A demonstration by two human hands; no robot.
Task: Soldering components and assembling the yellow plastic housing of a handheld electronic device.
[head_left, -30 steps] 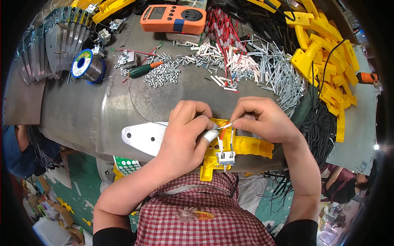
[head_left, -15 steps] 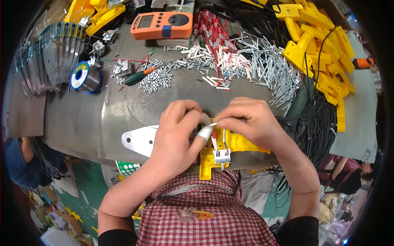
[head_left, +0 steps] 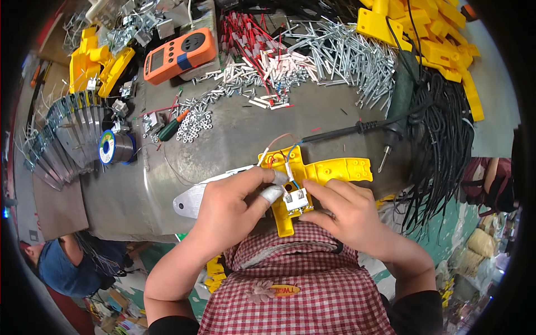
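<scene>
Left hand and right hand about a small white switch: the switch [head_left: 296, 202], with metal tabs on its upper face, sits over the near part of a yellow shell [head_left: 321, 170], between the two hands, to the right of the left hand [head_left: 231, 198] and to the left of the right hand [head_left: 346, 209]; its long axis runs roughly left to right, across the shell's short upright arm and nearly in line with the handle that extends rightward. Neither hand is clearly the nearer: the left hand's wrapped thumb and forefinger are drawn close together at the upper left corner, though whether they pinch a wire cannot be told, while the right hand's forefinger and thumb stand apart, bracketing the right end above and below, the firmness of contact being unclear. Thin wires, one in a white sleeve [head_left: 289, 171], rise from the switch into the open hollow of the shell, which acts as their container; farther left, a spool [head_left: 120, 148] carries grey wire, and nuts [head_left: 194, 128] and bolts [head_left: 357, 58] lie in loose heaps on the counter [head_left: 234, 128]
</scene>
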